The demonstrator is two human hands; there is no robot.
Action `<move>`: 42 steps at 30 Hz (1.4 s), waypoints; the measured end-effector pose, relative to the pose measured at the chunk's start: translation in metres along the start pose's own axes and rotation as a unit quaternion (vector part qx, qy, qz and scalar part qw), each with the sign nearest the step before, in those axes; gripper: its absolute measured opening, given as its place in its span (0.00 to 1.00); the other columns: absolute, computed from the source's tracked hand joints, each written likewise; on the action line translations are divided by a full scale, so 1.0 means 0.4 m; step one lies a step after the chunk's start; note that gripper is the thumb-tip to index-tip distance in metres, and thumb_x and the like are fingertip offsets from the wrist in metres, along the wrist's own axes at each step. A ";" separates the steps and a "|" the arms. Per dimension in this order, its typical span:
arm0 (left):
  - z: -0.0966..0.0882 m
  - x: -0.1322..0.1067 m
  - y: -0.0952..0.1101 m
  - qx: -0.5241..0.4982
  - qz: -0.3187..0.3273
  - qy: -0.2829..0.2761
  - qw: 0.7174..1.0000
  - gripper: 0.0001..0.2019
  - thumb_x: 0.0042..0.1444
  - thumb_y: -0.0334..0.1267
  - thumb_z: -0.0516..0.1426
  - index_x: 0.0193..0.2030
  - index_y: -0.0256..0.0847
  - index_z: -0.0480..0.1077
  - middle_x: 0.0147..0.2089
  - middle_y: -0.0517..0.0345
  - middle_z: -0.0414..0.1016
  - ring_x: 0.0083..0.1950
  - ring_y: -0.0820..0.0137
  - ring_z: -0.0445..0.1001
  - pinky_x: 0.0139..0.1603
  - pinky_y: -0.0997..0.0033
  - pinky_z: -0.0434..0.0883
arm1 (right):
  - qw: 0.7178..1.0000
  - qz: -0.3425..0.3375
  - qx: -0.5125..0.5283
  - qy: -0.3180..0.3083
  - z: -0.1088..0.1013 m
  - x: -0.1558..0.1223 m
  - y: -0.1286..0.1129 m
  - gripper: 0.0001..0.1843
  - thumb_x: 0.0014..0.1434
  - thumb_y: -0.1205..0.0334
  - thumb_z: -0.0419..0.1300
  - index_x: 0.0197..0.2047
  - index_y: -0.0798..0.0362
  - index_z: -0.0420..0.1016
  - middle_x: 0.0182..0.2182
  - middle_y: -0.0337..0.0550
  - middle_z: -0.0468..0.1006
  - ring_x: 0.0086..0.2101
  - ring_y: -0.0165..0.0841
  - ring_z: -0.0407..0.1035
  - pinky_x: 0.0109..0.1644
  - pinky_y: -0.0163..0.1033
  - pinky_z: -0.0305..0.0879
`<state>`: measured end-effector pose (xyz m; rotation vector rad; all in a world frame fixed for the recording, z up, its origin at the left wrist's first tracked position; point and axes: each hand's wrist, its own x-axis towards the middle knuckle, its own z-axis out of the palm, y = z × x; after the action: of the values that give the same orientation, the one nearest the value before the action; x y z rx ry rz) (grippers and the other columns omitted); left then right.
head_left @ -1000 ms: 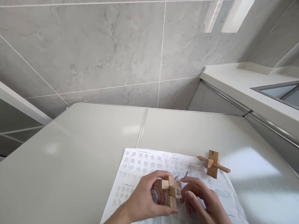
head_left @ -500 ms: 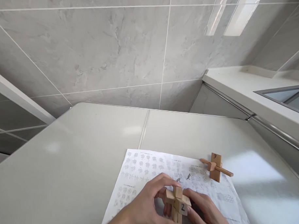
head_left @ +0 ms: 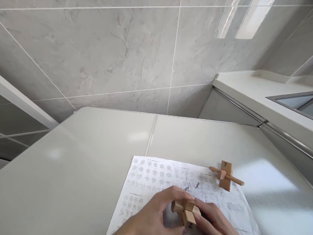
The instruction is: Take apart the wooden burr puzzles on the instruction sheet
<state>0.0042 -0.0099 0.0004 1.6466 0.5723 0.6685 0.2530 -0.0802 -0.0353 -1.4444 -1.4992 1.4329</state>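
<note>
Between my two hands is a wooden burr puzzle (head_left: 189, 216) made of crossed, interlocking blocks, one marked with a "2" on its end. My left hand (head_left: 155, 213) curls round its left side, index finger along the top and thumb near the bottom. From the right, the fingers of my right hand (head_left: 215, 222) pinch the ends of its blocks. Both hands are closed on the puzzle just above a printed sheet (head_left: 154, 174) of small diagrams. The underside of the puzzle is hidden.
A second wooden puzzle (head_left: 225, 175), a block marked "3" crossed by a thin rod, lies on the sheet's upper right. Beneath is a glossy light table (head_left: 93, 163) with a seam. Behind stands a grey tiled wall (head_left: 122, 54); a white counter (head_left: 250, 84) is at right.
The wooden burr puzzle has tilted in my hands, so its "2" end now points lower and towards me. The second puzzle and the sheet have stayed put.
</note>
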 end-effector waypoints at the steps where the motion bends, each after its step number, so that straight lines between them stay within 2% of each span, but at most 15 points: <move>1: 0.000 0.001 0.000 0.002 -0.014 0.010 1.000 0.35 0.55 0.27 0.68 0.67 0.58 0.70 0.60 0.54 0.78 0.51 0.61 0.80 0.53 0.60 0.77 | 1.000 0.004 0.018 0.023 0.009 0.006 -0.008 0.29 0.71 0.29 0.57 0.58 0.39 0.84 0.48 0.47 0.87 0.48 0.49 0.79 0.55 0.50 0.78; 3: -0.001 0.003 0.001 0.006 -0.072 0.044 0.996 0.35 0.57 0.32 0.71 0.69 0.58 0.69 0.62 0.52 0.76 0.47 0.64 0.79 0.46 0.64 0.76 | 0.997 0.009 0.072 0.019 0.019 0.023 -0.024 0.27 0.71 0.30 0.59 0.45 0.45 0.84 0.34 0.43 0.83 0.34 0.41 0.76 0.44 0.45 0.77; 5: -0.004 0.007 0.003 0.014 -0.135 0.084 0.987 0.32 0.63 0.39 0.69 0.71 0.55 0.66 0.55 0.52 0.77 0.42 0.66 0.77 0.42 0.66 0.74 | 0.984 0.041 0.172 -0.002 0.015 0.045 -0.034 0.29 0.72 0.31 0.59 0.36 0.49 0.78 0.24 0.36 0.74 0.24 0.32 0.67 0.32 0.38 0.70; 6: -0.006 0.009 0.003 0.020 -0.155 0.104 0.982 0.30 0.66 0.42 0.67 0.72 0.53 0.65 0.49 0.54 0.78 0.41 0.66 0.76 0.42 0.66 0.74 | 0.968 0.062 0.242 -0.008 0.009 0.056 -0.035 0.30 0.73 0.31 0.59 0.35 0.50 0.76 0.23 0.34 0.70 0.22 0.29 0.63 0.28 0.35 0.65; 8: -0.012 0.012 0.004 0.031 -0.173 0.136 0.975 0.23 0.72 0.47 0.62 0.70 0.50 0.65 0.40 0.58 0.75 0.39 0.66 0.73 0.44 0.65 0.72 | 0.917 0.113 0.381 -0.017 -0.008 0.076 -0.031 0.29 0.72 0.33 0.61 0.34 0.51 0.73 0.24 0.32 0.66 0.19 0.24 0.56 0.20 0.30 0.54; 10: -0.018 0.013 0.002 0.033 -0.179 0.156 0.971 0.18 0.74 0.49 0.60 0.65 0.48 0.67 0.37 0.61 0.72 0.36 0.68 0.71 0.42 0.66 0.70 | 0.863 0.146 0.483 -0.009 -0.027 0.090 -0.021 0.25 0.70 0.38 0.67 0.35 0.52 0.74 0.25 0.30 0.63 0.19 0.22 0.50 0.17 0.27 0.47; 12: -0.021 0.014 0.000 0.030 -0.180 0.160 0.970 0.15 0.74 0.49 0.59 0.62 0.48 0.69 0.36 0.62 0.70 0.34 0.69 0.68 0.39 0.67 0.67 | 0.822 0.149 0.549 0.001 -0.040 0.100 -0.012 0.23 0.67 0.43 0.73 0.36 0.53 0.75 0.26 0.29 0.60 0.20 0.21 0.47 0.17 0.25 0.45; 14: -0.022 0.014 -0.003 0.029 -0.175 0.161 0.971 0.13 0.74 0.47 0.59 0.60 0.48 0.69 0.35 0.63 0.69 0.33 0.70 0.66 0.39 0.68 0.66 | 0.796 0.134 0.591 0.011 -0.046 0.107 -0.005 0.21 0.65 0.46 0.75 0.37 0.54 0.76 0.26 0.29 0.58 0.21 0.21 0.44 0.17 0.24 0.45; 17: -0.021 0.015 -0.002 0.032 -0.172 0.160 0.971 0.12 0.74 0.47 0.58 0.59 0.47 0.70 0.34 0.64 0.68 0.33 0.70 0.65 0.39 0.68 0.66 | 0.776 0.098 0.623 0.034 -0.047 0.113 -0.001 0.20 0.66 0.48 0.75 0.37 0.53 0.75 0.27 0.28 0.56 0.21 0.21 0.42 0.18 0.24 0.49; 21: -0.020 0.017 0.002 0.033 -0.175 0.158 0.971 0.13 0.74 0.49 0.58 0.58 0.46 0.70 0.33 0.64 0.67 0.33 0.69 0.65 0.39 0.68 0.66 | 0.790 0.085 0.606 0.040 -0.046 0.110 -0.006 0.24 0.67 0.53 0.75 0.30 0.52 0.68 0.27 0.29 0.53 0.22 0.23 0.40 0.21 0.25 0.55; 26: -0.021 0.019 0.002 0.045 -0.165 0.160 0.972 0.12 0.74 0.48 0.57 0.55 0.45 0.72 0.34 0.62 0.69 0.35 0.68 0.68 0.40 0.68 0.68 | 0.841 0.094 0.532 0.017 -0.039 0.101 -0.026 0.23 0.67 0.53 0.75 0.30 0.52 0.68 0.26 0.30 0.56 0.23 0.25 0.42 0.23 0.28 0.52; 28: -0.022 0.021 0.002 0.051 -0.154 0.165 0.973 0.11 0.74 0.48 0.58 0.53 0.45 0.73 0.36 0.60 0.71 0.36 0.67 0.69 0.40 0.68 0.69 | 0.852 0.096 0.515 0.008 -0.037 0.099 -0.032 0.23 0.68 0.52 0.74 0.31 0.52 0.69 0.26 0.30 0.57 0.23 0.25 0.42 0.23 0.29 0.51; 31: -0.023 0.023 0.003 0.059 -0.146 0.165 0.974 0.12 0.74 0.49 0.57 0.51 0.44 0.74 0.39 0.57 0.74 0.37 0.67 0.71 0.40 0.68 0.70 | 0.848 0.083 0.523 0.002 -0.040 0.097 -0.030 0.25 0.68 0.51 0.73 0.29 0.51 0.66 0.24 0.28 0.56 0.22 0.25 0.39 0.22 0.30 0.48; 35: -0.023 0.026 0.005 0.069 -0.146 0.159 0.974 0.12 0.74 0.49 0.57 0.49 0.44 0.75 0.39 0.56 0.75 0.37 0.67 0.72 0.39 0.68 0.69 | 0.837 0.047 0.545 0.007 -0.053 0.094 -0.013 0.30 0.67 0.49 0.73 0.25 0.50 0.60 0.19 0.24 0.51 0.19 0.22 0.34 0.21 0.31 0.42; 42: -0.024 0.029 0.008 0.070 -0.152 0.158 0.973 0.14 0.74 0.52 0.57 0.48 0.44 0.77 0.36 0.57 0.76 0.34 0.68 0.70 0.38 0.69 0.69 | 0.841 0.031 0.540 0.010 -0.062 0.093 0.003 0.35 0.66 0.48 0.73 0.22 0.49 0.53 0.16 0.23 0.47 0.17 0.21 0.34 0.20 0.32 0.41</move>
<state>0.0059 0.0043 0.0061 1.5449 1.0991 0.6773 0.2679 -0.0382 -0.0400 -0.7562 -0.3890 1.8172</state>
